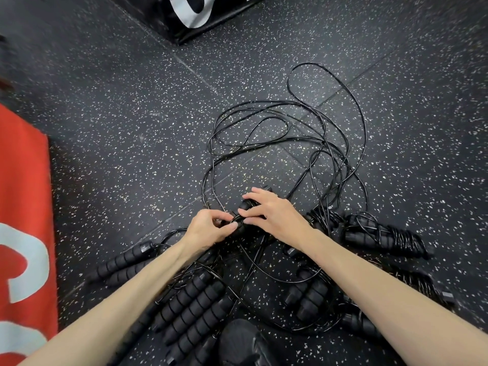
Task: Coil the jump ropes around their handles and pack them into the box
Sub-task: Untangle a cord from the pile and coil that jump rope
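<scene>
Both hands meet at centre over one pair of black handles [244, 207] lying on the speckled rubber floor [118, 122]. Left hand [208, 228] pinches a turn of black cord [324, 128] against the near end of that pair, thumb and forefinger curled. Right hand [274, 212] grips the pair from above, fingers wrapped round it.

Loose cord spreads in a tangle of loops beyond the hands; can't count separate ropes there.

Handle count, visible:
- one pair at left [124, 262], unwound
- about three ribbed handles [190, 307] side by side at bottom centre
- one pair [306, 297] under the right forearm
- two wound bundles at right [388, 237], [420, 283], the lower blurred

Red pad [23, 207] at left edge, black padded block [200, 14] at top. No packing box identifiable.
</scene>
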